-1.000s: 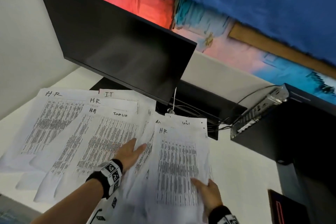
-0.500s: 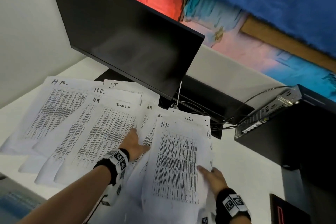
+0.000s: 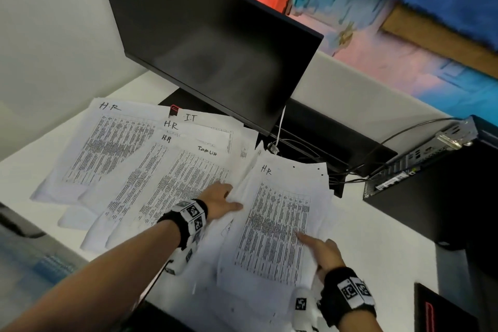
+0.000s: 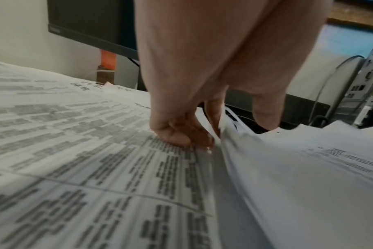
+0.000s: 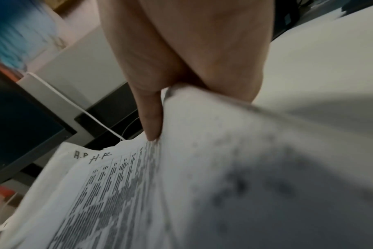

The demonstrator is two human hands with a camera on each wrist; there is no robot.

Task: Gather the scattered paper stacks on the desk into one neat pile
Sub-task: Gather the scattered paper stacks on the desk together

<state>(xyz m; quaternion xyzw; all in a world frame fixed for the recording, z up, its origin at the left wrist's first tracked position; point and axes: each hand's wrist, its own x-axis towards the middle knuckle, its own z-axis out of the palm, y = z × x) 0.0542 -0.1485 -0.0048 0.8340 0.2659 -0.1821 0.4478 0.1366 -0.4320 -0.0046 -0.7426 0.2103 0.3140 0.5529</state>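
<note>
Printed sheets lie fanned over the white desk. The left spread carries "HR", "IT" and "Task List" headings. A right stack headed "HR" overlaps it. My left hand sits at that stack's left edge, fingers tucked under the lifted sheets, thumb alongside. The left wrist view shows my left hand with its lower fingers curled on the left spread and the stack's raised edge between fingers and thumb. My right hand pinches the stack's right edge, thumb on top.
A black monitor leans over the far papers, its base and cables behind the right stack. A small computer lies on a black cabinet at the right. The desk's near edge runs along the lower left.
My left hand slid right off the left spread and its fingers went under the right stack's edge. My right hand kept its pinch on the stack's right side.
</note>
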